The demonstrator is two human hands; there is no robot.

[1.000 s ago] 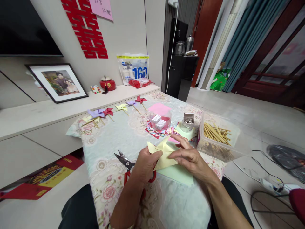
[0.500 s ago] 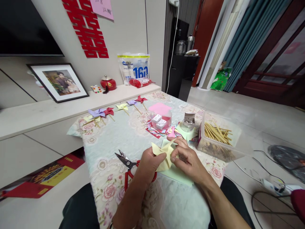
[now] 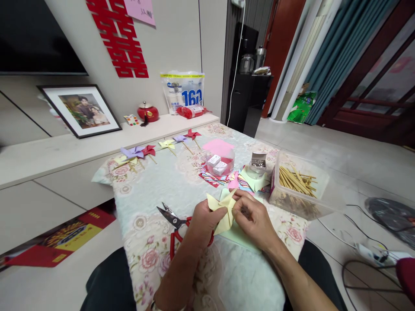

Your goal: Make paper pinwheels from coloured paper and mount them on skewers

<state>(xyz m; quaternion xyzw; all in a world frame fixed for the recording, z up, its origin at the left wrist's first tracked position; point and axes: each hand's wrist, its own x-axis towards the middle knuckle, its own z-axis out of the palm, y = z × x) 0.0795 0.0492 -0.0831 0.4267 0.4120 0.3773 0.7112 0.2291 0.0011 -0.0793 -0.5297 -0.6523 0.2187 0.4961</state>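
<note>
Pale yellow folded paper pinwheel (image 3: 223,209) sits right between both hands, lifted just above the floral-cloth worktop (image 3: 155,190), low centre of view. Left hand (image 3: 202,222) pinches its left edge, thumb on top, fingers curled closed on the paper. Right hand (image 3: 253,218) is at three o'clock of the pinwheel, fingertips bunched tight on the middle where the points meet. Both hands touch it, neither nearer than the other; the paper's longest flap runs from twelve down to six o'clock.

Under the hands lies a flat light green paper sheet (image 3: 241,237). At nine o'clock, just beside the left hand, red-handled scissors (image 3: 173,226) lie with blades open, pointing to ten o'clock. At two o'clock, a clear plastic box of wooden sticks (image 3: 296,183). At twelve, scattered coloured paper scraps (image 3: 215,179) and a small jar of pins (image 3: 257,164). Far off at eleven, finished pinwheels on sticks (image 3: 155,149) line the worktop's edge.
</note>
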